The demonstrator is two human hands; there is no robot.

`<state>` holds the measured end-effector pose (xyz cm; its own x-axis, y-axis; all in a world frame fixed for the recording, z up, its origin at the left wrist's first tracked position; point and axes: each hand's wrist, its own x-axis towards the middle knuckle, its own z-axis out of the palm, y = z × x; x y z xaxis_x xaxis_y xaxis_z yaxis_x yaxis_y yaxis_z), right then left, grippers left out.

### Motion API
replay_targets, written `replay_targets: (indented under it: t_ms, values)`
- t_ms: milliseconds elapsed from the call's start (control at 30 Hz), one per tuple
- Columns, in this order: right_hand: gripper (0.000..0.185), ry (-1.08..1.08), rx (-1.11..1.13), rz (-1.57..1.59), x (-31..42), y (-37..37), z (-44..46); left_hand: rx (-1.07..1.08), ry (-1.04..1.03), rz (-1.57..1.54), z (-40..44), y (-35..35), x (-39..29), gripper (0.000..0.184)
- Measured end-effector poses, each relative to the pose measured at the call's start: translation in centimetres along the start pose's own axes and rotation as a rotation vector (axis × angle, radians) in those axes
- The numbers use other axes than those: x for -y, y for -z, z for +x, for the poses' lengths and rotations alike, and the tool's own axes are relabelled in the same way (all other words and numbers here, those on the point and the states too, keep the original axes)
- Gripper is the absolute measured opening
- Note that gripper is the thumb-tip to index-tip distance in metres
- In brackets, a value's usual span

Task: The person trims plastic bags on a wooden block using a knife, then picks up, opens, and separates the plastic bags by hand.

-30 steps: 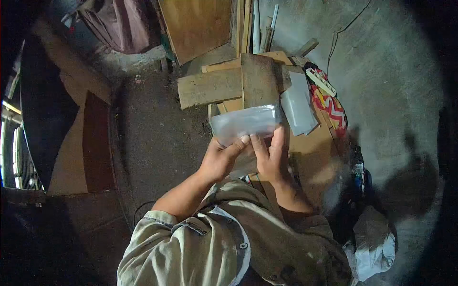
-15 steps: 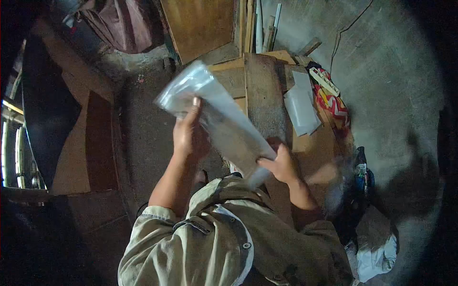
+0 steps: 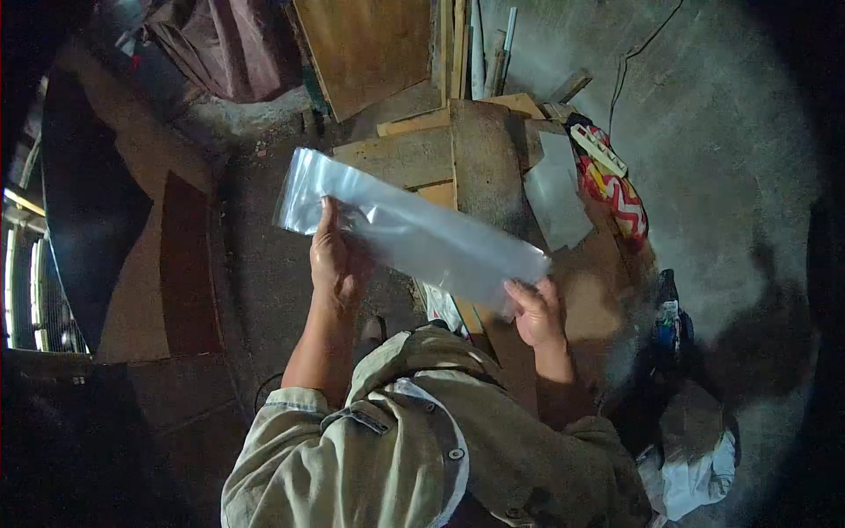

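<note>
Between my hands is a clear, shiny plastic sheet (image 3: 414, 227), folded into a long band and slanting down to the right. My left hand (image 3: 336, 264) is closed on its left part, thumb on top and fingers hidden underneath. At the lower right end, my right hand (image 3: 539, 319) pinches the edge with the thumb over it. The frames do not show whether it is one sheet, several layers or a bag. Another pale translucent sheet (image 3: 556, 198) lies on the boards beyond my right hand.
Worn wooden boards (image 3: 488, 163) lie ahead. A white power strip (image 3: 598, 150) rests on a red and yellow patterned cloth (image 3: 616, 198). To the right, a dark bottle (image 3: 666, 304) stands by the concrete wall (image 3: 713, 132). Cardboard (image 3: 189, 264) is at left, and a white bag (image 3: 700, 475) at lower right.
The plastic sheet has turned flatter, its left end lowered and its right end raised. My right hand has moved slightly right. Both hands keep hold of it.
</note>
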<state>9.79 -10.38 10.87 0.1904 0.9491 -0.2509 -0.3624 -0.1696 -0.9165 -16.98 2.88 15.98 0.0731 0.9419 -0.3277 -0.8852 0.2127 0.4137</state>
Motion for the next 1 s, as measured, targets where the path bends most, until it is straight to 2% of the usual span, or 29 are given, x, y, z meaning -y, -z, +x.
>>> replay_targets:
  t_ms: [67, 133, 200, 233, 400, 467, 500, 533, 600, 633, 667, 733, 867, 900, 967, 1000]
  values:
    - [0.028, 0.126, -0.033, 0.095, 0.2, -1.1, 0.2, -0.035, -0.045, 0.027, -0.2, 0.2, 0.0, 0.026]
    - [0.025, 0.144, -0.033, 0.071, 0.9, 0.0, 0.3, -0.056, -0.134, 0.148, 0.5, 1.2, 0.1, 0.022]
    - [0.024, 0.13, 0.028, -0.073, 1.6, 1.3, 0.4, -0.003, -0.097, 0.18, 1.7, 5.1, -0.8, 0.023]
    - [0.015, 0.107, -0.042, -0.011, 2.4, 0.9, 0.1, 0.049, -0.061, 0.211, 1.9, 6.3, -1.1, 0.025]
    - [0.014, 0.127, -0.065, -0.143, 4.0, 4.1, 0.0, 0.056, -0.181, 0.431, -0.2, 4.5, -1.7, 0.019]
    - [0.017, 0.212, -0.062, -0.197, 3.8, 6.0, 0.0, 0.214, -0.172, 0.658, -0.1, 5.6, -2.4, 0.012]
    - [0.015, 0.203, -0.095, -0.138, 4.0, 6.3, -0.2, 0.211, -0.24, 0.822, 0.0, 5.8, -2.7, 0.012]
    - [0.015, 0.201, -0.098, -0.138, 4.1, 7.2, -0.2, 0.211, -0.237, 0.823, 0.1, 6.1, -3.0, 0.012]
    - [0.014, 0.305, 0.027, -0.149, 4.3, 9.0, -0.4, 0.326, -0.227, 0.991, 0.3, 6.7, -3.4, 0.015]
    - [0.015, 0.272, -0.007, -0.104, 4.2, 9.4, -0.6, 0.469, -0.192, 0.795, -0.1, 6.7, -3.3, 0.007]
    - [0.015, 0.273, -0.016, -0.103, 4.6, 9.4, -0.9, 0.514, -0.186, 0.76, -0.5, 5.8, -2.9, 0.008]
    - [0.014, 0.405, 0.035, -0.179, 5.7, 9.2, -1.5, 0.428, -0.121, 0.94, -0.4, 6.1, -3.5, 0.013]
    - [0.018, 0.462, 0.021, -0.074, 6.1, 9.0, -2.1, 0.481, -0.102, 0.931, -0.4, 5.8, -3.0, 0.015]
    - [0.024, 0.41, -0.086, -0.058, 5.0, 10.0, -1.8, 0.506, -0.069, 0.877, -0.5, 5.5, -2.3, 0.014]
    - [0.024, 0.354, -0.057, -0.015, 4.8, 9.2, -1.8, 0.616, -0.01, 0.714, -0.5, 5.9, -0.7, 0.015]
    - [0.024, 0.299, -0.027, 0.023, 5.1, 8.2, -1.8, 0.586, -0.017, 0.735, -0.9, 5.3, 0.1, 0.034]
